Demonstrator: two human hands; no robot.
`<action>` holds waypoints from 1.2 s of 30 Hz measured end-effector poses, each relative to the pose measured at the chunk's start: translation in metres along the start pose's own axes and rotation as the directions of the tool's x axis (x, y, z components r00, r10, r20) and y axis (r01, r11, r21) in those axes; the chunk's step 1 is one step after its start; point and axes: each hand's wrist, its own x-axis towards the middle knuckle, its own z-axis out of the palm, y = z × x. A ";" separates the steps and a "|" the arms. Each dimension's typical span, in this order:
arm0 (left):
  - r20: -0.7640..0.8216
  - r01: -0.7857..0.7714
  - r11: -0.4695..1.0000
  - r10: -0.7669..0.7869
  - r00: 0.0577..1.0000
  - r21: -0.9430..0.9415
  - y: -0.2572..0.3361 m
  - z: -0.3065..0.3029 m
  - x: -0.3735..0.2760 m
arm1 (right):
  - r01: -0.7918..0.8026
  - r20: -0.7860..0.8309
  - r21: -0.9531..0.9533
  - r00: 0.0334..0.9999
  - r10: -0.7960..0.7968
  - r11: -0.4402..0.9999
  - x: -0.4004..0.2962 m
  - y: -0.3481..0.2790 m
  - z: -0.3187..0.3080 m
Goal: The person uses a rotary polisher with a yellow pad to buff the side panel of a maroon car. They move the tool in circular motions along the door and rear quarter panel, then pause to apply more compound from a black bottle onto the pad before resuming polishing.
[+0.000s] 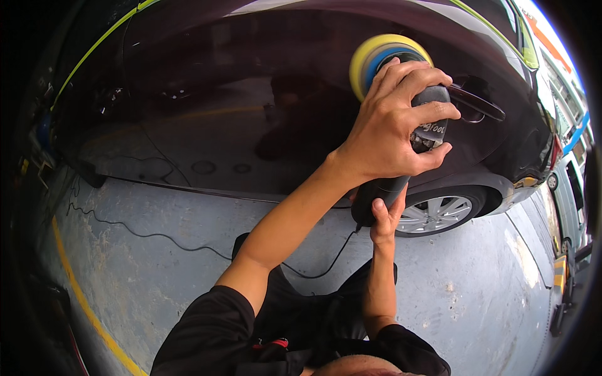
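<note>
A black and grey car polisher (385,193) is held in both hands at the side of a dark maroon car. My left hand (392,120) spreads over the tool's head, its fingers curled around the top. Underneath, my right hand (388,220) grips the rear body, partly hidden behind it. The yellow foam pad (358,70), on a blue backing layer, faces the glossy car door (225,89) and appears to rest on it. Just right of the pad is the door handle (479,102), partly covered by the tool.
A black power cord (174,246) runs from the polisher across the grey floor (461,301). Yellow-green masking tape (89,51) edges the car's upper trim. The rear wheel (437,214) stands below right. A parked van (569,188) is farther right.
</note>
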 end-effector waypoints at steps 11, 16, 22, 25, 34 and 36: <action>-0.100 0.026 0.997 -0.019 0.995 0.069 -0.020 -0.094 -0.012 | -0.054 0.154 -0.097 0.986 0.069 0.994 0.009 0.011 0.065; -0.092 0.073 0.990 -0.062 0.994 0.120 -0.029 -0.150 -0.020 | -0.066 0.191 -0.204 0.976 0.106 0.977 0.016 0.016 0.100; -0.119 0.142 0.984 -0.130 0.984 0.107 -0.039 -0.214 -0.029 | -0.074 0.251 -0.273 0.957 0.145 0.959 0.021 0.022 0.151; -0.159 0.172 0.979 -0.154 0.975 0.107 -0.045 -0.241 -0.039 | -0.091 0.278 -0.282 0.945 0.172 0.955 0.022 0.021 0.175; -0.285 0.232 0.955 -0.173 0.943 0.186 -0.059 -0.334 -0.067 | 0.051 0.411 -0.410 0.902 0.135 0.911 0.035 0.016 0.258; -0.315 0.256 0.945 -0.185 0.931 0.202 -0.061 -0.350 -0.067 | 0.100 0.436 -0.404 0.895 0.096 0.909 0.039 0.022 0.273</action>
